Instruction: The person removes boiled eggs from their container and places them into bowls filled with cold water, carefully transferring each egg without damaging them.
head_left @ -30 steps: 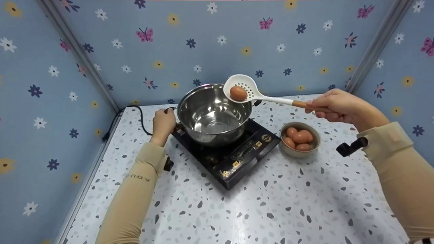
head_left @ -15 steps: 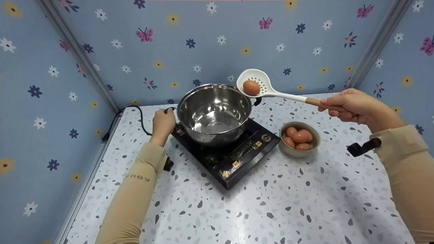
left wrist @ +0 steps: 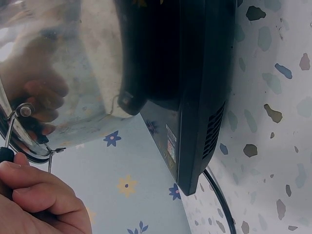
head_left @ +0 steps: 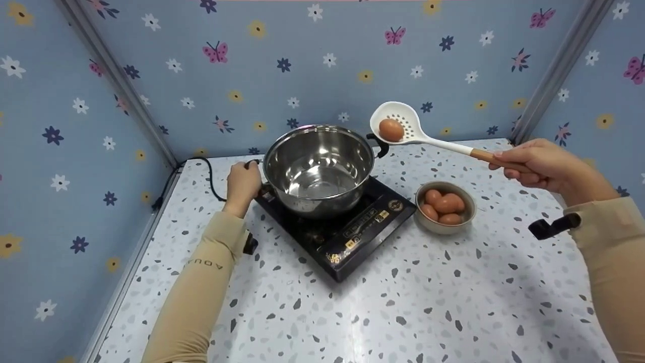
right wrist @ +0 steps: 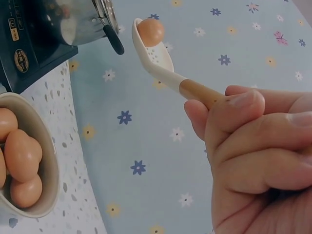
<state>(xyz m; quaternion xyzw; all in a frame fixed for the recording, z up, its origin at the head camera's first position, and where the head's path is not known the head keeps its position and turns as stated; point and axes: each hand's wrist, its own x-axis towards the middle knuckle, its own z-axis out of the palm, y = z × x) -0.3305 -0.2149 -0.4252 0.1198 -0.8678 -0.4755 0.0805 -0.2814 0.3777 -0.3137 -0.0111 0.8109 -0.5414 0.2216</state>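
Observation:
My right hand [head_left: 541,164] grips the wooden handle of a white slotted spoon [head_left: 412,126]. One brown egg [head_left: 391,130] lies in the spoon's bowl, held up beyond the right rim of a steel pot [head_left: 322,196]. In the right wrist view the fingers curl round the handle, and the egg [right wrist: 151,32] sits at the spoon's far end. My left hand [head_left: 243,182] holds the pot's left black handle; the left wrist view shows the fingers [left wrist: 41,190] wrapped round it. Clear liquid appears to cover the pot's bottom.
Beneath the pot is a black induction cooker [head_left: 347,242], its cord [head_left: 210,176] running off left. A beige bowl [head_left: 443,229] with several brown eggs [head_left: 447,204] stands to its right. Patterned panels [head_left: 322,65] enclose the speckled table [head_left: 413,297] at the back and sides.
The right hand has drawn the slotted spoon with its egg rightward, from over the pot's right rim to beyond the pot's right handle. My left hand and the pot have stayed put.

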